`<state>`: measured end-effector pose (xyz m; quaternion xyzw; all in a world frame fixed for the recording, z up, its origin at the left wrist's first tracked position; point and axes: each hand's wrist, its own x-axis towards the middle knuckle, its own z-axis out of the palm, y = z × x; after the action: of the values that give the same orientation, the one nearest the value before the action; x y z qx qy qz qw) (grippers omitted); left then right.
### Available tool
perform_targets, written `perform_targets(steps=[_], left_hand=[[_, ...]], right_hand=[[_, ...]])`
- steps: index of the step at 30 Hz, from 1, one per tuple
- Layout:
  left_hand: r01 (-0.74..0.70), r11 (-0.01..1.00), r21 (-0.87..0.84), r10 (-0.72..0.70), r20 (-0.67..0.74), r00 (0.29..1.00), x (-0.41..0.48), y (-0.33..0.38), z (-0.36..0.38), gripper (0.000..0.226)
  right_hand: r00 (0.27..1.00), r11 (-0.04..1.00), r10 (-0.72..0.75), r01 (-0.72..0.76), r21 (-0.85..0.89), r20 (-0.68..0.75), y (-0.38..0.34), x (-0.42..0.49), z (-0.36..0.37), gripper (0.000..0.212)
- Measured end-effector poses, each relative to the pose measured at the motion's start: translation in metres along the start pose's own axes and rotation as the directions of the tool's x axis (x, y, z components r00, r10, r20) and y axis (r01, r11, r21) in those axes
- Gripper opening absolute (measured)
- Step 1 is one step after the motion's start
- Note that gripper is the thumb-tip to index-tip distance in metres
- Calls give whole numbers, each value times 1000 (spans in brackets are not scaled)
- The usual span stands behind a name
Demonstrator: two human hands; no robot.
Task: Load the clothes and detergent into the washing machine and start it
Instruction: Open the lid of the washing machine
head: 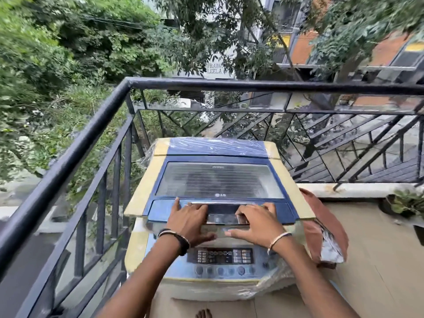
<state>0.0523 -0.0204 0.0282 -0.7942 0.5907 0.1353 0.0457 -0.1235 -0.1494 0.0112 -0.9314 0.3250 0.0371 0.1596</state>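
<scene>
A top-loading washing machine (pixel 146 187) with a yellowed body stands on a balcony, partly wrapped in clear plastic. Its blue-framed glass lid (pixel 218 180) lies down flat. My left hand (pixel 188 220) and my right hand (pixel 254 222) both rest on the lid's front handle strip, fingers over its far edge, thumbs toward me. Below my wrists is the control panel (pixel 226 257) with buttons and a row of round knobs. A reddish-brown bag (pixel 325 228) leans beside the machine on the right; what it holds is hidden. No detergent is visible.
A black metal railing (pixel 75 145) runs along the left and far side, close behind the machine. Tiled floor (pixel 378 260) extends to the right. Potted plants (pixel 406 203) sit at the right edge. My bare toes (pixel 203 314) show at the bottom.
</scene>
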Motion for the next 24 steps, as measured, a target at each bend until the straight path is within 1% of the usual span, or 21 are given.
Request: perform_targets(steps=[4, 6, 8, 11, 14, 16, 18, 19, 21, 24], left_hand=[[-54, 999, -4, 53, -136, 989, 13, -11, -52, 38], [-77, 997, 9, 78, -174, 982, 26, -18, -76, 38], [-97, 995, -7, 93, -214, 972, 37, -24, -96, 36], [-116, 993, -25, 102, -323, 941, 54, -31, -123, 36], [-99, 995, 0, 87, -474, 876, 75, -36, -152, 35], [-60, 998, -4, 46, -579, 814, 92, -40, -170, 34], [-23, 999, -40, -10, -670, 742, 112, -43, -180, 27], [-6, 998, -62, -40, -705, 708, 123, -45, -184, 21], [26, 996, -89, -85, -752, 654, 146, -46, -191, 16], [82, 993, -80, -114, -783, 611, 179, -48, -197, 16]], right_hand=[[985, 999, -42, 36, -38, -169, -5, 15, -48, 48], [968, 995, -55, 35, -88, -244, -5, 32, -71, 57], [949, 994, -59, 29, -102, -309, -4, 49, -91, 66], [908, 994, -86, 47, -103, -411, -1, 73, -119, 67], [876, 990, -116, 65, -124, -467, 1, 97, -150, 64], [883, 990, -118, 71, -118, -453, 0, 116, -172, 64], [878, 993, -103, 65, -97, -467, 1, 138, -189, 56], [872, 995, -91, 56, -87, -481, 2, 150, -196, 53], [865, 998, -57, 31, -59, -498, 4, 175, -206, 55], [848, 1000, 14, -10, 11, -531, 8, 211, -214, 53]])
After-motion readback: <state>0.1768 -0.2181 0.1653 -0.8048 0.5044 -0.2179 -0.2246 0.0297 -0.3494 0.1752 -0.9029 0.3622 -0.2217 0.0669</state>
